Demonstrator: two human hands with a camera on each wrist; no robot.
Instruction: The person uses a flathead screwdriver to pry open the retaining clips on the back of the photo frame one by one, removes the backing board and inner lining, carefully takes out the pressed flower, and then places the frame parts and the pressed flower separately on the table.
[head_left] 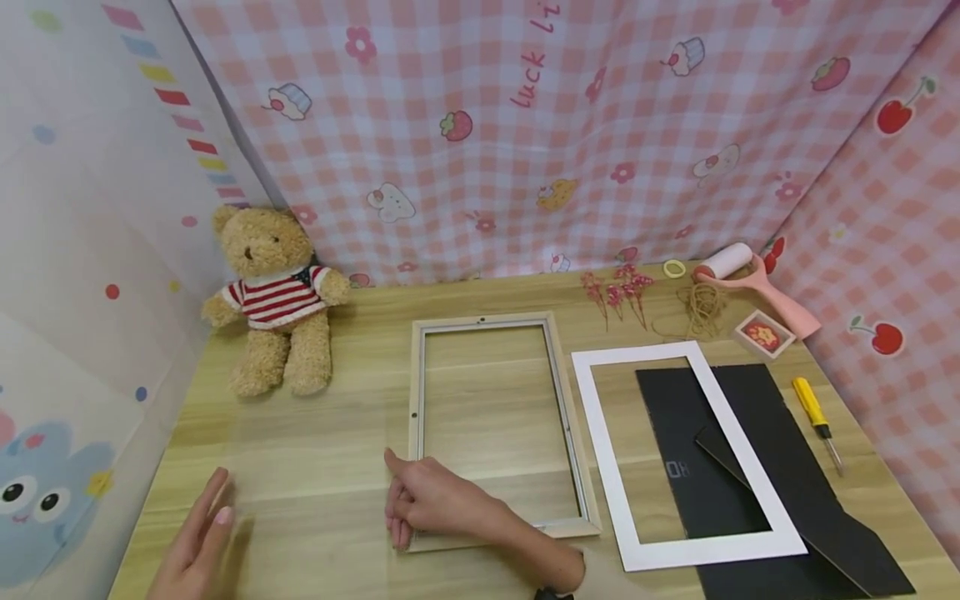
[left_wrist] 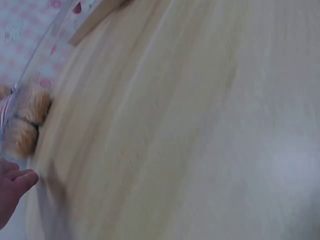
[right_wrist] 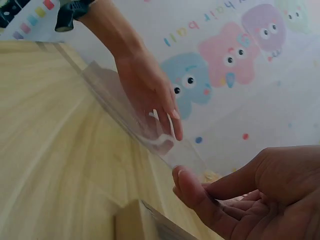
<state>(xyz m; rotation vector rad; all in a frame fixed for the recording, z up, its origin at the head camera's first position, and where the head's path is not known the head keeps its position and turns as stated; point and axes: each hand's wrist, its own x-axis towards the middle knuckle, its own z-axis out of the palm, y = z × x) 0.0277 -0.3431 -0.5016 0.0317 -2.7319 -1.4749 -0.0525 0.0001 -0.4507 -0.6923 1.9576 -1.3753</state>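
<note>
Resting on the near left corner of the wooden picture frame (head_left: 495,425), the right hand (head_left: 435,500) has its fingers curled over the frame's edge, and in the right wrist view they seem to pinch the rim of a clear sheet (right_wrist: 145,127) that lies in or over the frame. I judge this to be the glazing pane, though the head view barely shows it. The left hand (head_left: 197,550) hovers open over the table (head_left: 315,467), fingers straight, holding nothing, a little apart from the frame's left side.

Assembly looks to be at an early stage. The frame lies flat in the middle of the table with its opening showing bare wood grain. The white mat (head_left: 686,454) lies just to the right, apart from the frame, resting over two black backing boards (head_left: 780,467). Dried pink flowers (head_left: 618,292), a coil of twine (head_left: 701,307), a yellow screwdriver (head_left: 817,417) and a pink roller (head_left: 750,279) lie untouched at the far right. A teddy bear (head_left: 273,300) sits at the left.
</note>
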